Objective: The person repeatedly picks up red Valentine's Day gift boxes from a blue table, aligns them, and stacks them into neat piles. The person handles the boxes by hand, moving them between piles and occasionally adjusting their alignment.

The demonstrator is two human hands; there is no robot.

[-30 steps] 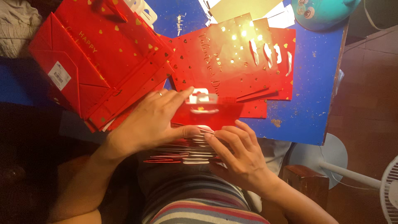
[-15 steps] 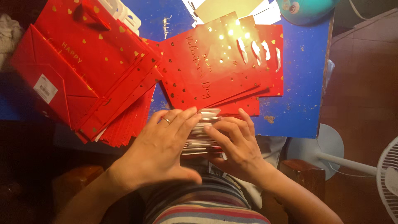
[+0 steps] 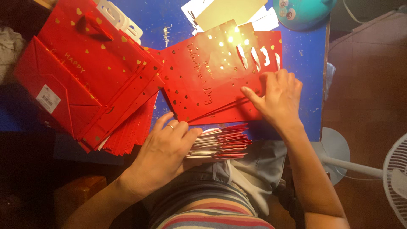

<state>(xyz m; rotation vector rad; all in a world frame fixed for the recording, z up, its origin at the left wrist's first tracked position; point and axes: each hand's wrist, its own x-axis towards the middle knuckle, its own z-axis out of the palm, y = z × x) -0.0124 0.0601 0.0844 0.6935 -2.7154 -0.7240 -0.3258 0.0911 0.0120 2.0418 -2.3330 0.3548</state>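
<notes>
Head view: left hand (image 3: pixel 163 152) w/ fingers curled on the stack of small red-and-white cards (image 3: pixel 220 142) at worktop (image 3: pixel 305 63) edge; right hand (image 3: pixel 275 95), fingers spread, presses flat red sheets (image 3: pixel 212 80); finished red bags (image 3: pixel 85 72) piled left, several sheets apparently left.

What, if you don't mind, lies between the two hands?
In the head view, only the fanned edges of the red bag stack under the left hand; the right hand presses the flat red sheets.

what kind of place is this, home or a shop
Likely a home craft or packing corner, not a shop: a worn blue table piled with flat red paper gift bags, a standing fan on a tiled floor, and a teal toy at the table's edge.
</notes>
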